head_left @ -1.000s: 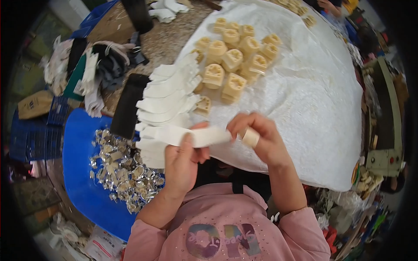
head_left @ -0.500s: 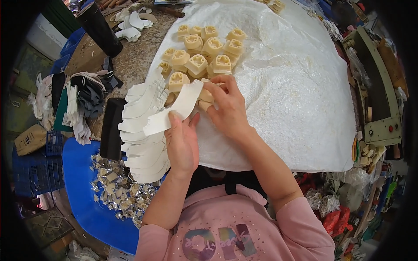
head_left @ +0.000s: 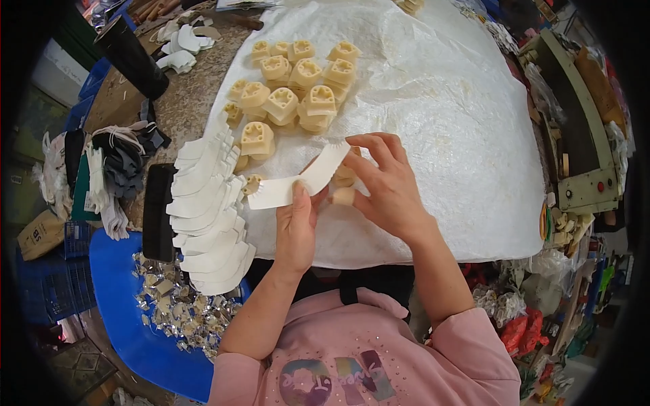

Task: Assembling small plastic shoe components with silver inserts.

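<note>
My left hand (head_left: 296, 230) is closed on a white curved strip (head_left: 281, 193) of thin sheet material, its thumb pressed on the face and its fingers behind. Small notches run along parts of the strip's edge. At the strip's upper right end, the fingers of my right hand (head_left: 389, 183) touch its tip. Between those fingers and the thumb a cream moulded block (head_left: 345, 174) shows, mostly hidden by the hand and strip. Left of my hands lies a fanned stack of similar white strips (head_left: 206, 216). Several cream moulded blocks with holed tops (head_left: 281, 103) stand in a cluster farther away.
A white plastic sheet (head_left: 447, 169) covers the table. A black cylinder (head_left: 132, 61) and hanging gloves (head_left: 115, 169) are at the left. Below the stack, a blue tub (head_left: 118, 304) holds shiny scraps. A green metal frame (head_left: 575, 128) with buttons stands at the right.
Both hands have moved to the right with the strip and the cream block, away from the block cluster. The strip has turned, and the whole view has shifted a little.
</note>
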`<state>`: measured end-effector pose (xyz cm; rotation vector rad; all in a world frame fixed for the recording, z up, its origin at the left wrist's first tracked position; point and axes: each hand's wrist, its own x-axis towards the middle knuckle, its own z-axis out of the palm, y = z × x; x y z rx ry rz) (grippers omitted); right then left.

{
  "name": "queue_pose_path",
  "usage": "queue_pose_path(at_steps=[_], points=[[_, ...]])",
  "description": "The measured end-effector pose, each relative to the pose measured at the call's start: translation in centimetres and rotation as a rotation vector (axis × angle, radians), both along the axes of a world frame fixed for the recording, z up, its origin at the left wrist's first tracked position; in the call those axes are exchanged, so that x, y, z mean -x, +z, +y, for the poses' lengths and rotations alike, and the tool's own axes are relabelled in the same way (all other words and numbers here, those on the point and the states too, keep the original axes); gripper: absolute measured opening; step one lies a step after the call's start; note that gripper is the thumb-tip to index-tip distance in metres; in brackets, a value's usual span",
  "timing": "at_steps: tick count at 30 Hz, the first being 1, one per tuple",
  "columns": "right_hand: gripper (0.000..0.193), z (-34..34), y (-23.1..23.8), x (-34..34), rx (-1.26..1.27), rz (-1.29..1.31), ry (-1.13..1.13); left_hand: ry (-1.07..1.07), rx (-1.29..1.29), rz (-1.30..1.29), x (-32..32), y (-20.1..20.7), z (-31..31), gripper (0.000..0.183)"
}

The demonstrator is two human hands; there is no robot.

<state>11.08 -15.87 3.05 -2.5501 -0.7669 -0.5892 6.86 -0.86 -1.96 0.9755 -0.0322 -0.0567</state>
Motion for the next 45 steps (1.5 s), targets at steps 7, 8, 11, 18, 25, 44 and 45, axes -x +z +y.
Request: queue_pose_path(at_steps=[7, 8, 11, 18, 25, 44, 45], points=[[0.024, 1.6, -1.6, -0.6, -0.162, 0.02, -0.205, -0.026, -0.275, -0.161, -0.9, 1.7, -1.1, 0.051], [0.024, 1.5, -1.7, -0.6, -0.165, 0.022, -0.206, -0.03, -0.382, -0.197, -1.0, 1.8, -1.1, 0.051], [0.022, 0.3, -2.0, -0.3, -0.424, 0.186, -0.233, -0.068, -0.611, -0.31, -1.4, 1.2, -1.0, 0.051], [0.043, -1.7, -3.7, 0.4, -1.007, 0.606, -0.213, -0.082, -0.622, -0.286, -1.3, 1.4, -0.9, 0.047], [0.046, -4.6, -4.4, 2.5, -0.138, 0.115, -0.225, 0.069, -0.337, -0.064, -0.8, 1.0, 0.4, 0.045], [0.047, 2.4, -2.6, 6.7, -0.771, -0.065, 0.35, -0.007, 0.177, 0.114, 5.9, 4.5, 1.1, 0.039], [0.048, 2.5, -2.6, 6.7, -0.777, -0.083, 0.354, -0.019, 0.101, 0.1, 5.8, 4.6, 1.1, 0.041]])
